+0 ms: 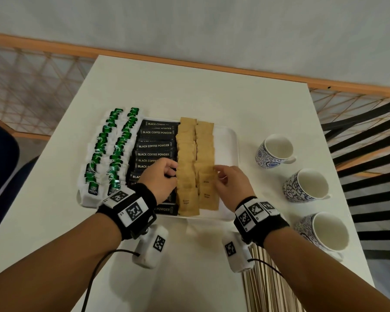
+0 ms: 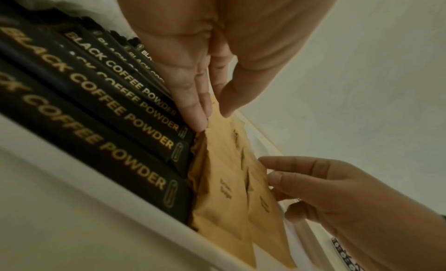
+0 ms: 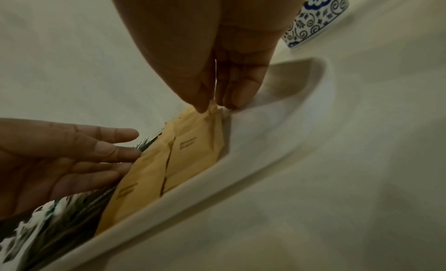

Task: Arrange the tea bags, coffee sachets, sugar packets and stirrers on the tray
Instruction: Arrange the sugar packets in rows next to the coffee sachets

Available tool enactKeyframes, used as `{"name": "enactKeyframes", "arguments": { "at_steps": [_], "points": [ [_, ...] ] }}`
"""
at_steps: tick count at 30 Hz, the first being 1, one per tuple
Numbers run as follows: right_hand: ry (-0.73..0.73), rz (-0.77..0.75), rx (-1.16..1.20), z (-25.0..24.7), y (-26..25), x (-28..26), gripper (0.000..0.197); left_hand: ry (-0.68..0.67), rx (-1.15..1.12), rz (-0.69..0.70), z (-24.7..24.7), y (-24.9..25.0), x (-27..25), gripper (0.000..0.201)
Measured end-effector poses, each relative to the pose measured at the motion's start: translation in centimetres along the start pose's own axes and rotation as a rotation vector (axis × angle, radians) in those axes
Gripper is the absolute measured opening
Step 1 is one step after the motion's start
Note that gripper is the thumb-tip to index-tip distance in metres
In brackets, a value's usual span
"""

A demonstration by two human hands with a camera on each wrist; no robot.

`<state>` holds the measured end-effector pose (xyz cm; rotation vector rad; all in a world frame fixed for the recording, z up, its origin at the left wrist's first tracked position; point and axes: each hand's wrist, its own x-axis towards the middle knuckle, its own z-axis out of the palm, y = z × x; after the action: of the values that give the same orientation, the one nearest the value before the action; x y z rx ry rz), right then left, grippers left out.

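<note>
Lying on the white desk [image 1: 189, 86], the white tray [image 1: 229, 140] carries four kinds of goods in rows. At its left side stand two rows of green-labelled tea bags [image 1: 108, 149]; next come the black coffee sachets [image 1: 154, 145], stacked flat and overlapping; then two rows of brown sugar packets [image 1: 195, 154], also overlapping. The right strip of the tray is bare.

The left hand [image 1: 160, 179] rests over the coffee sachets with its fingers straight, their tips touching the left edge of the sugar rows; its grip is released, holding nothing. The right hand [image 1: 231, 184] sits at the right edge of the sugar rows, and in the right wrist view its thumb and fingertips [image 3: 237, 97] pinch the top corner of one sugar packet [image 3: 207, 134].

The wooden stirrers [image 1: 263, 287] lie in a bundle on the desk, near the front edge, under the right forearm. Three patterned mugs [image 1: 276, 150] stand in a line to the right of the tray.
</note>
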<state>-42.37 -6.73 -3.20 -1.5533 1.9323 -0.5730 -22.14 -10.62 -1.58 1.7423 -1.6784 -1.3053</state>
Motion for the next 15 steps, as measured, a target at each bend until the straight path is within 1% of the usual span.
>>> {"name": "enactKeyframes", "arguments": {
  "at_steps": [3, 5, 7, 10, 12, 15],
  "points": [
    [0.015, -0.028, -0.022, 0.2, 0.3, 0.1, 0.024, 0.003, -0.010, -0.006, 0.0, 0.0, 0.0, 0.028],
    [0.021, -0.025, 0.000, 0.2, 0.4, 0.2, 0.027, 0.009, -0.010, -0.008, 0.0, 0.1, 0.1, 0.028],
    [0.010, -0.022, 0.022, 0.1, 0.2, 0.4, 0.036, 0.016, 0.003, -0.009, 0.0, 0.2, 0.2, 0.030],
    [-0.048, -0.028, -0.036, 0.0, -0.4, 0.7, 0.045, 0.008, -0.003, -0.008, 0.1, 0.3, 0.4, 0.033],
    [-0.088, -0.021, -0.103, -0.1, -0.7, 1.0, 0.042, -0.010, 0.000, -0.005, 0.2, 0.4, 0.5, 0.034],
    [-0.090, -0.002, -0.104, -0.2, -0.7, 1.0, 0.035, -0.009, 0.014, -0.006, 0.1, 0.3, 0.5, 0.035]
  ]
}}
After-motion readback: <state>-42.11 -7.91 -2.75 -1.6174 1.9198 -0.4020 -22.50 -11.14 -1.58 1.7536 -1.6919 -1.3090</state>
